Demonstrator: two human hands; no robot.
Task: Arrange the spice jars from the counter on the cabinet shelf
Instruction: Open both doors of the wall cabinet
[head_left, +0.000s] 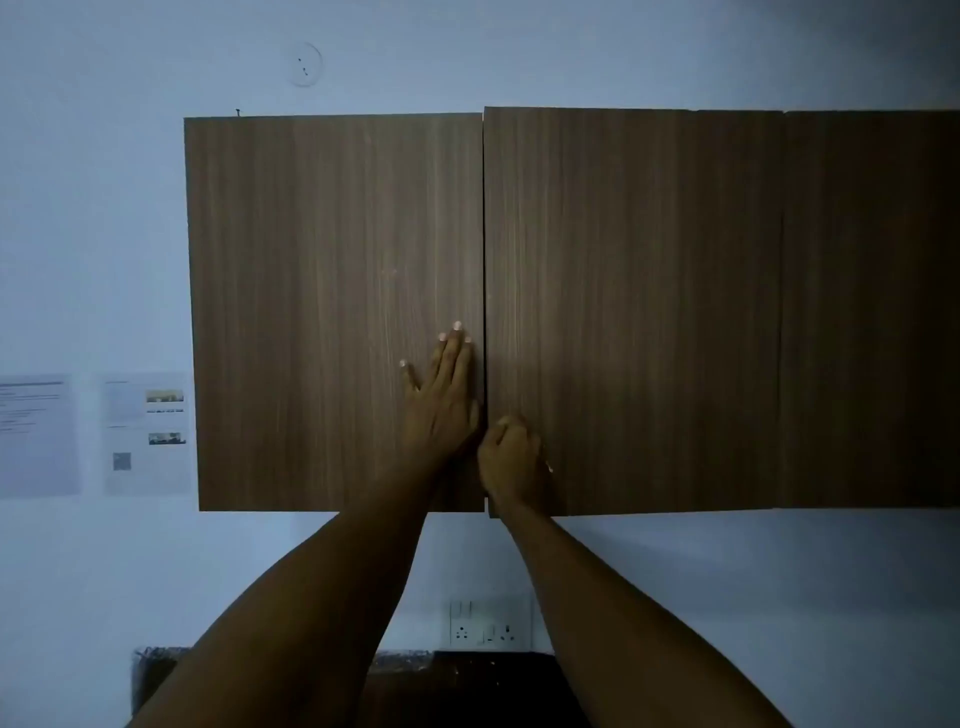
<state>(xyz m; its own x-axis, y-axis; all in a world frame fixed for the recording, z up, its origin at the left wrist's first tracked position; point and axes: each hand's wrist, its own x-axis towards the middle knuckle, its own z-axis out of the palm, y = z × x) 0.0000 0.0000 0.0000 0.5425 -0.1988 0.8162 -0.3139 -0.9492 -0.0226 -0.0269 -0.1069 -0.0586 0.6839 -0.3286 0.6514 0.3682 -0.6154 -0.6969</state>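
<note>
Left hand (441, 400) lies flat, released, on the left door (332, 312); right hand (511, 460), clenched, hooks the right door (634, 312) edge; best pull steadily toward six o'clock; no jars visible.

cabinet (571, 260) on wall, papers (93, 434) left, socket (488, 623) below (between forearms).

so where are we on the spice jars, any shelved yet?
Cannot tell: both cabinet doors look shut, no jars or shelf in view. In hand: left hand flat on the left door, right hand curled at the centre seam. Whether jars remain cannot be seen.
</note>
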